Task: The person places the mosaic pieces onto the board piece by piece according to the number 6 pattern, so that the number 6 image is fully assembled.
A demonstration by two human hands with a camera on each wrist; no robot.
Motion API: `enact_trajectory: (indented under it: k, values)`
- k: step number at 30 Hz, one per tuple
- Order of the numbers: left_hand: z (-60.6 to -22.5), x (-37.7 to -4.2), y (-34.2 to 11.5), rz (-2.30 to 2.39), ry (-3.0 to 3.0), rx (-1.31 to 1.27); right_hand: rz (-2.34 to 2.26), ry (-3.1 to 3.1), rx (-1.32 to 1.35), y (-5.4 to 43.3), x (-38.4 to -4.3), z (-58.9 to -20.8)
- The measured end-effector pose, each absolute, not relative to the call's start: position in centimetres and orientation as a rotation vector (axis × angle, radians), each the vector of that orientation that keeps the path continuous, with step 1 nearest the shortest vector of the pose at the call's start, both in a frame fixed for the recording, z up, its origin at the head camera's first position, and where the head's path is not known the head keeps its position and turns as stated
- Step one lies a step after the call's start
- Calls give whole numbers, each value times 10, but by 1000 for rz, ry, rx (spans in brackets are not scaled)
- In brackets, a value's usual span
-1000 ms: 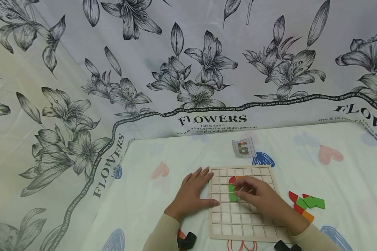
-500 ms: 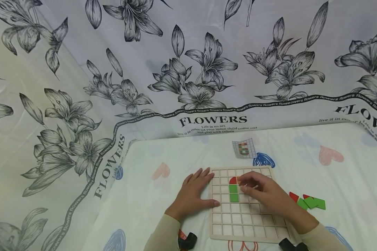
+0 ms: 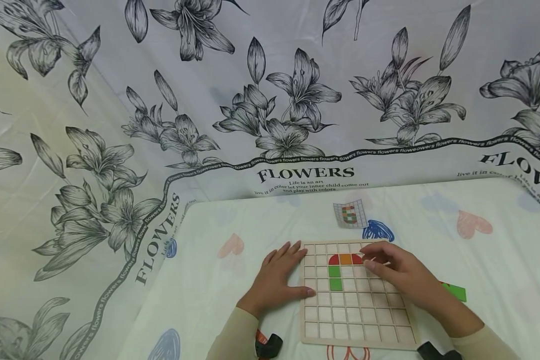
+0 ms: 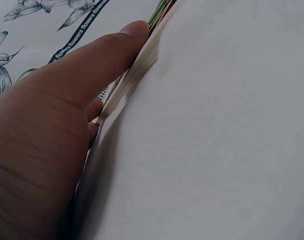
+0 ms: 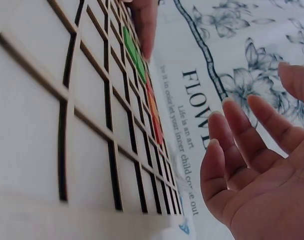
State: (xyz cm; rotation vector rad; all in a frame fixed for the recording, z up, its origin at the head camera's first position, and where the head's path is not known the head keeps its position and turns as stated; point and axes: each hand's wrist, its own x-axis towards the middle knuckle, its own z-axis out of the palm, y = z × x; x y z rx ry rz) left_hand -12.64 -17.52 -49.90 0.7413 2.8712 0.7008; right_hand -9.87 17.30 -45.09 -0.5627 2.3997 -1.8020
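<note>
A wooden grid board (image 3: 335,316) lies on the table. My left hand (image 3: 274,275) rests along its left edge, fingers spread and thumb (image 4: 137,30) over the rim. In one upper row sit a rounded red piece (image 3: 334,260), an orange square (image 3: 345,259) and another red piece (image 3: 357,259). Below the left red piece are two green squares, an upper one (image 3: 335,271) and a lower one (image 3: 335,284). Just right of the row, my right hand (image 3: 396,270) hovers over the board. Its fingers (image 5: 234,142) are loosely bent with nothing between them in the right wrist view.
A small card with a coloured grid pattern (image 3: 350,213) lies beyond the board. Loose pieces, one green (image 3: 455,292), lie right of the board, mostly hidden by my right forearm. A flower-printed cloth (image 3: 297,110) hangs behind the table.
My right hand has moved right along the upper row, uncovering the orange square and the right red piece. Its forearm now covers most of the loose pieces. My left hand has stayed put.
</note>
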Motion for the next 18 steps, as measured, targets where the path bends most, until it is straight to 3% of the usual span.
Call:
enact_trajectory:
  k: [18]
  values:
    - [-498,-125,-175,701,2870,727,-1588,2596,-329,228,-92,-460]
